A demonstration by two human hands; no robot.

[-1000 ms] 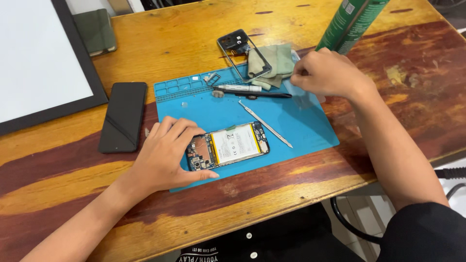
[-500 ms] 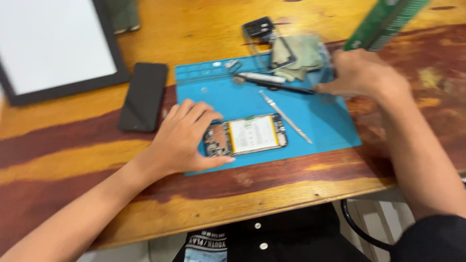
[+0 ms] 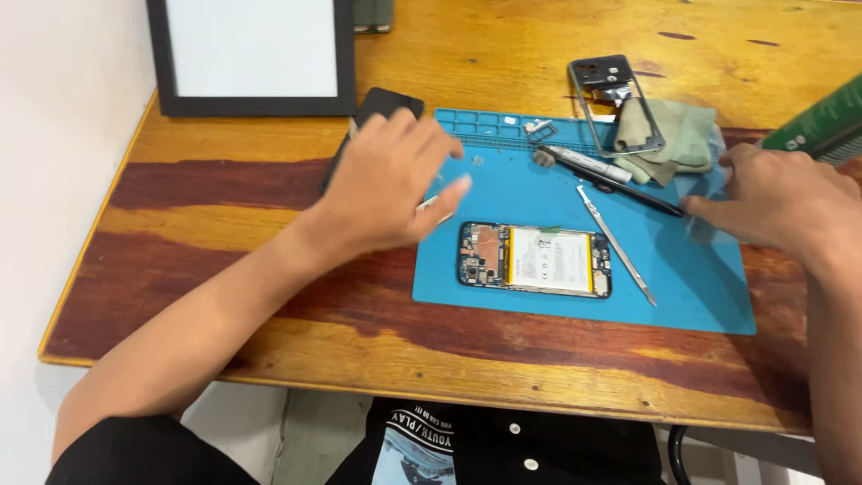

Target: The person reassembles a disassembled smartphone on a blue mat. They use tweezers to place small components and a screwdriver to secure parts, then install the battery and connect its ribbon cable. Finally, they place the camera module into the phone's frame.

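Wood counter (image 3: 269, 269) w/ blue mat (image 3: 700, 296): left hand (image 3: 391, 184) has lifted off the opened phone (image 3: 535, 260), now lying free mid-mat, fingers loosely spread & empty; right hand (image 3: 781, 207) pinches a clear film (image 3: 705, 202), grip narrow.

The left hand (image 3: 395, 184) is motion-blurred and hides most of the black phone (image 3: 382, 108) at ten o'clock. The green package (image 3: 822, 126), at two o'clock, is cut by the right edge.

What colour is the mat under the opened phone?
The mat is blue, seen clearly in the head view.
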